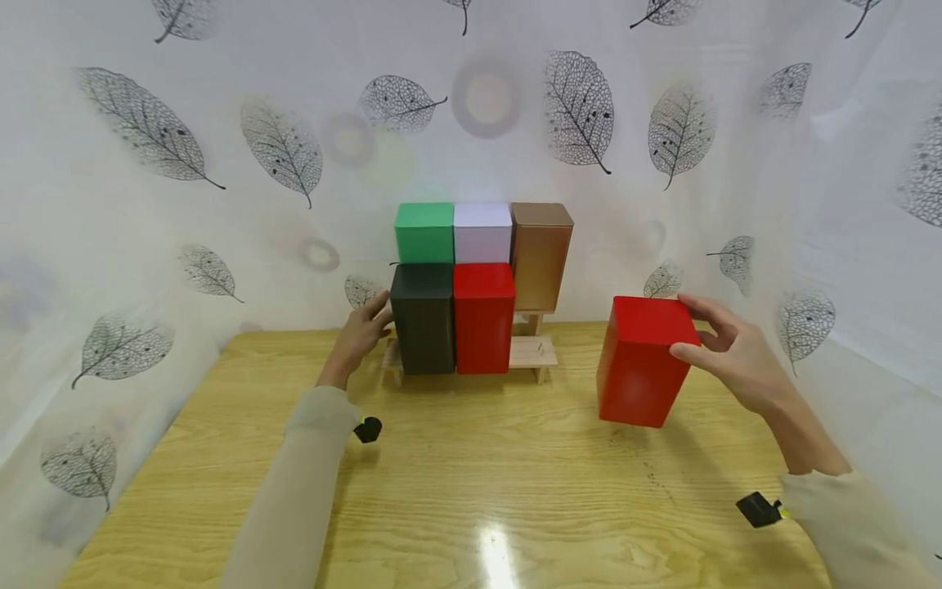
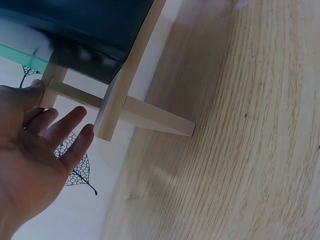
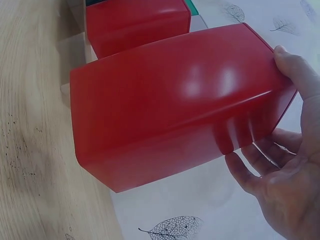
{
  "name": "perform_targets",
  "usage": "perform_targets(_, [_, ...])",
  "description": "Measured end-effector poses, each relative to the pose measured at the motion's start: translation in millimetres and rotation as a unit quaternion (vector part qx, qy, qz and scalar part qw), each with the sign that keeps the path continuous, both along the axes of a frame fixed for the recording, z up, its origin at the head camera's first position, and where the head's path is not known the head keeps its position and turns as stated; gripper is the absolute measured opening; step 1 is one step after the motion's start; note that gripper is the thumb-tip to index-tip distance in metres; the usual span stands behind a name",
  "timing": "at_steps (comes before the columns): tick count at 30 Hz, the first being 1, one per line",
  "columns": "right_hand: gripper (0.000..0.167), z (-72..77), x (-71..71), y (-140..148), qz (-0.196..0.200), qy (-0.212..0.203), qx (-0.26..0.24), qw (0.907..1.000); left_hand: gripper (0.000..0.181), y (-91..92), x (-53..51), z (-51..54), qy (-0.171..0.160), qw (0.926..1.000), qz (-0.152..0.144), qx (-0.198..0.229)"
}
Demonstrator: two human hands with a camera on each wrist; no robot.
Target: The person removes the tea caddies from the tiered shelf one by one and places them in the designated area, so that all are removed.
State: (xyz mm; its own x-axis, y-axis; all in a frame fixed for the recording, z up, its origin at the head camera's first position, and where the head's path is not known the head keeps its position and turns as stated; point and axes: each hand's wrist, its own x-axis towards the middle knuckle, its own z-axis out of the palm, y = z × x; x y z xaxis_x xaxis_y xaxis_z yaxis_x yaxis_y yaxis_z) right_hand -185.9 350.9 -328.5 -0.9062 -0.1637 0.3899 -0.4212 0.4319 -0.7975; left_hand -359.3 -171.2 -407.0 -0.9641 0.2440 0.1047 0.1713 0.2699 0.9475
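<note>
My right hand point(image 1: 736, 360) grips a red box point(image 1: 648, 360) near its top, thumb on one side and fingers on the other. It is tilted slightly and held just above the table; the right wrist view shows the long sides of this box point(image 3: 175, 100) against the thumb and fingertips. On the left, my left hand point(image 1: 361, 331) is beside a black box point(image 1: 423, 319), fingers loosely spread. In the left wrist view that hand point(image 2: 45, 145) is at the end of a wooden stand point(image 2: 115, 110); whether it touches the stand I cannot tell.
A second red box point(image 1: 484, 319) stands beside the black one on the stand's lower step point(image 1: 533, 352). Behind are a green box point(image 1: 425, 233), a white box point(image 1: 482, 233) and a brown box point(image 1: 542, 258). A leaf-patterned curtain point(image 1: 486, 164) hangs behind the wooden table point(image 1: 441, 474).
</note>
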Motion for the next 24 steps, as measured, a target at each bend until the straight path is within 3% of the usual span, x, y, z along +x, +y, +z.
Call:
perform_targets(18, [0.071, -6.1, 1.1, 3.8, 0.02, -0.001, -0.021, 0.9996, 0.06, -0.2, -0.6, -1.8, 0.001, 1.0, 0.0, 0.008])
perform_targets(24, [0.07, -9.2, -1.5, 1.5, 0.004, -0.007, -0.005, 1.0, 0.059, 0.8, 0.6, -0.5, 0.004, 1.0, -0.001, 0.007])
